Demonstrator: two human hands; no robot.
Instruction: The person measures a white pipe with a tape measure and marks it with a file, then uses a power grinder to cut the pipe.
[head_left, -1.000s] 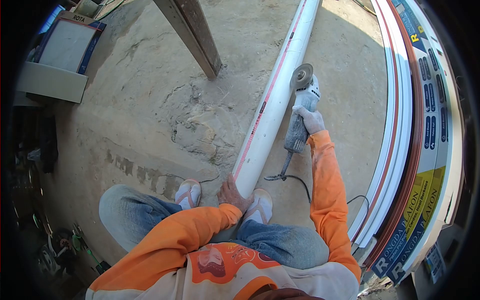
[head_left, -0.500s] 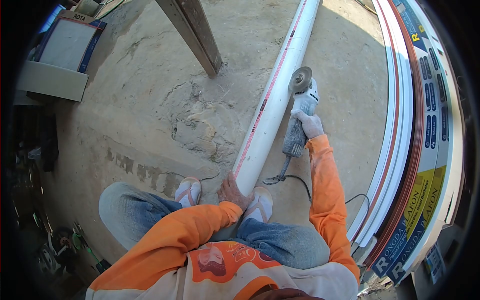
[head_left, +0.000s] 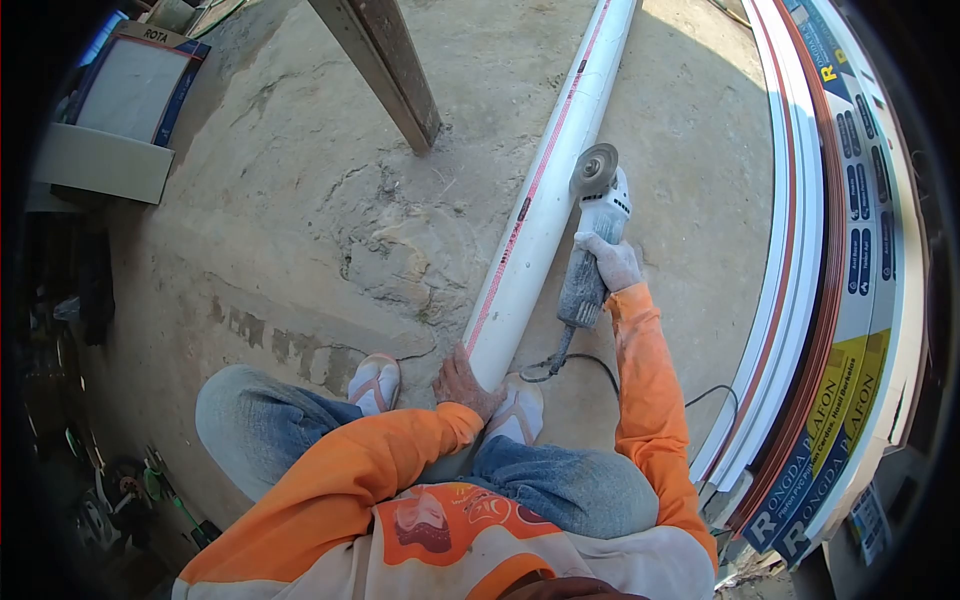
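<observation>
A long white PVC pipe (head_left: 545, 210) with a red printed stripe runs away from me over the floor. My left hand (head_left: 466, 385) is closed round the side of its near end, between my feet. In my right hand (head_left: 615, 262) is an angle grinder (head_left: 590, 268), gripped by its dusty grey body. The grinder's cutting disc (head_left: 596, 169) overlaps the pipe's right edge in this view. A cord (head_left: 590, 357) trails from the tool's rear end toward my right forearm.
A brown metal post (head_left: 385, 75) stands left of the pipe. Long white and brown panels (head_left: 790, 300) and printed cartons (head_left: 868, 300) lie along the right. At the upper left is an open box (head_left: 110, 160). The concrete floor (head_left: 290, 220) is rough and cracked.
The grinder and my right hand have shifted slightly toward me and to the left, bringing the disc a little nearer along the pipe. My left hand stays at the pipe's end.
</observation>
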